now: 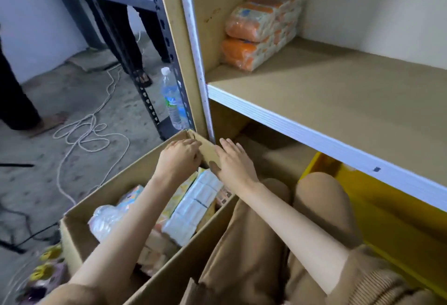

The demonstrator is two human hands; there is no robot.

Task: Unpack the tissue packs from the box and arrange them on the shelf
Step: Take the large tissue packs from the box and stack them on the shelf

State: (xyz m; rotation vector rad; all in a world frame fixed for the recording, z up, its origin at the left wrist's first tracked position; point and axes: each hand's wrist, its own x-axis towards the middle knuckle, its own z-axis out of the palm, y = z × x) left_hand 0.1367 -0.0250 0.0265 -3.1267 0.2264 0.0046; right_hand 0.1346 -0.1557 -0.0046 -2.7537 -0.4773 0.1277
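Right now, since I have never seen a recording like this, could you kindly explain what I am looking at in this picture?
There is no machine here: a person wears a camera on the head, looking down at their own bare hands. The left hand grips the far flap of the cardboard box, and the right hand lies flat on that flap. Inside the box are tissue packs. On the shelf, two orange packs are stacked in the back corner. A water bottle stands on the floor.
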